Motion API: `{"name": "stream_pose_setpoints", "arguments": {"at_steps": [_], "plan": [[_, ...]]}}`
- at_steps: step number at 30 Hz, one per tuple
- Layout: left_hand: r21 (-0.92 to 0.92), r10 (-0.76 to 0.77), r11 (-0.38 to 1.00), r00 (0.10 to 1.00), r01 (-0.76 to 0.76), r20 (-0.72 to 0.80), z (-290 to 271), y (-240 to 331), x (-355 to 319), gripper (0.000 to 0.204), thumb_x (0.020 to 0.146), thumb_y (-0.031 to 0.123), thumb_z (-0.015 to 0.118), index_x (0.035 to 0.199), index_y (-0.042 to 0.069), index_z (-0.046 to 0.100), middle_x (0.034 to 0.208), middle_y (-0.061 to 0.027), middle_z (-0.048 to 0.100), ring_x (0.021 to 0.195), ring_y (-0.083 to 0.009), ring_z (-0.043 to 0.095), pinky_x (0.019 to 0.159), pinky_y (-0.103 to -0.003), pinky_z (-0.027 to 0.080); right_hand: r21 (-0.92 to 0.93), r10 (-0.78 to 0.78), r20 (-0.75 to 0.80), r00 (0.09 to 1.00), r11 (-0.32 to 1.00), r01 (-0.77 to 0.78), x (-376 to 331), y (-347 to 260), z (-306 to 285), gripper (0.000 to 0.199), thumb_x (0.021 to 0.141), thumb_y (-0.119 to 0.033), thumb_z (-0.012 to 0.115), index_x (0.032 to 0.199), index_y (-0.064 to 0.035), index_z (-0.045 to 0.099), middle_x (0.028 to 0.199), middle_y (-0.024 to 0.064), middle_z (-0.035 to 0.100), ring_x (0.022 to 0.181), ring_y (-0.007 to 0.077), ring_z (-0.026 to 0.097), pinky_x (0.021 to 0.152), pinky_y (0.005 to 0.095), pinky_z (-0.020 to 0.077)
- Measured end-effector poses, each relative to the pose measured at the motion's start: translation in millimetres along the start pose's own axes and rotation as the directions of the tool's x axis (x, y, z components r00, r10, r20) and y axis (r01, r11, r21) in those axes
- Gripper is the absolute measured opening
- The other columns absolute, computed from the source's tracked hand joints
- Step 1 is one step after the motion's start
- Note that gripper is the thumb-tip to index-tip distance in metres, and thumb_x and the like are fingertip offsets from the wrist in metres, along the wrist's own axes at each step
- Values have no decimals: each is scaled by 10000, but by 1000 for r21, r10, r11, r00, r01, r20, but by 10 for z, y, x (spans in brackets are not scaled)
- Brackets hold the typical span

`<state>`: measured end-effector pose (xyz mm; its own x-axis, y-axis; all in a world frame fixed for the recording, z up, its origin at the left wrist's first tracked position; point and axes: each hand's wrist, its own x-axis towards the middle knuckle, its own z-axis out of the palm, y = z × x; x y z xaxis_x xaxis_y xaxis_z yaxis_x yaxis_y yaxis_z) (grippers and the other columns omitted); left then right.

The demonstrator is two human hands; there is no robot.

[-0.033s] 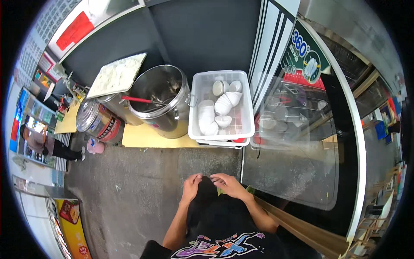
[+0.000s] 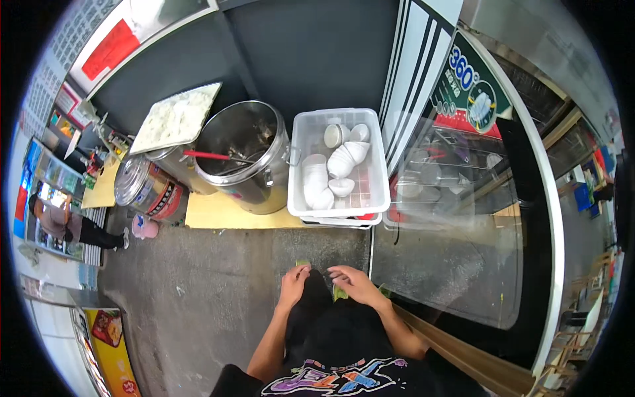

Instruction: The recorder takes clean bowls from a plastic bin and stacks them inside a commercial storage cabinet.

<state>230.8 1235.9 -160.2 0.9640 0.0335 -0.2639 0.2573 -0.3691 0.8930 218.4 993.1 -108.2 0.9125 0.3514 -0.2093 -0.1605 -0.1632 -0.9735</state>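
My left hand (image 2: 292, 286), its fingers pinched together, is over my dark trousers at the lower middle. A small yellow-green, leaf-like piece (image 2: 302, 263) shows at its fingertips. To its right, my right hand (image 2: 356, 286) is loosely curved, with its fingertips pointing left and apart from the left hand. Another yellow-green piece (image 2: 340, 292) shows just below the right fingers, against the dark cloth; whether the hand touches it is unclear. Its exact kind is too small to tell.
Ahead, a white plastic tub (image 2: 338, 208) holds several white bowls (image 2: 342, 161). Beside it stands a tall steel pot (image 2: 254, 195) with a red-handled utensil, then a tray of white food (image 2: 175, 119). A glass panel (image 2: 456, 271) is at right; a person (image 2: 66, 221) stands far left.
My hands have moved slightly apart. A yellow-green piece now shows at my left fingertips, and more green shows below my right fingers.
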Motion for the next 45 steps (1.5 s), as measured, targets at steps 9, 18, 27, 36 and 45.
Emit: {"name": "stream_pose_setpoints", "arguments": {"at_steps": [9, 18, 27, 36, 45], "plan": [[55, 139, 983, 906, -175, 400, 97, 169, 1953, 305, 997, 223, 615, 1204, 14, 697, 1141, -193, 713, 1032, -321, 697, 908, -387, 527, -5, 201, -579, 790, 968, -250, 694, 124, -412, 325, 990, -99, 637, 1307, -27, 628, 1104, 128, 723, 960, 194, 689, 839, 310, 539], [79, 117, 980, 845, -184, 522, 27, 131, 3126, 306, 987, 230, 619, 1171, 2, 705, 1148, -210, 695, 964, -327, 716, 855, -414, 552, -17, 210, -611, 763, 961, -278, 1633, -119, -192, 376, 973, -92, 666, 1336, -19, 604, 1237, 163, 669, 984, 227, 695, 835, 337, 546], [110, 29, 987, 806, -116, 591, 10, -11, 3392, 308, 996, 235, 631, 1206, 21, 702, 1144, -187, 703, 994, -290, 699, 887, -376, 537, -206, 133, -618, 775, 924, -323, 2267, 281, -403, 372, 933, -61, 682, 1300, -33, 623, 1186, 177, 676, 943, 260, 688, 832, 342, 549], [103, -31, 994, 804, -38, 594, -116, 227, 3437, 315, 989, 244, 633, 1238, 62, 701, 1166, -179, 697, 1014, -303, 700, 913, -377, 539, -504, 99, -429, 898, 798, -329, 3427, 1159, -981, 475, 877, -78, 654, 1340, -53, 550, 1331, 220, 566, 1105, 436, 630, 944, 501, 520], [65, -55, 998, 782, 18, 621, 6, 577, 3420, 338, 1037, 260, 604, 1296, 52, 664, 1301, -153, 643, 1163, -271, 641, 1009, -378, 504, -629, 302, -311, 901, 645, -433, 3695, 1613, -1062, 376, 919, -60, 572, 1294, -40, 558, 1340, 224, 548, 1148, 429, 629, 950, 528, 536]]}}
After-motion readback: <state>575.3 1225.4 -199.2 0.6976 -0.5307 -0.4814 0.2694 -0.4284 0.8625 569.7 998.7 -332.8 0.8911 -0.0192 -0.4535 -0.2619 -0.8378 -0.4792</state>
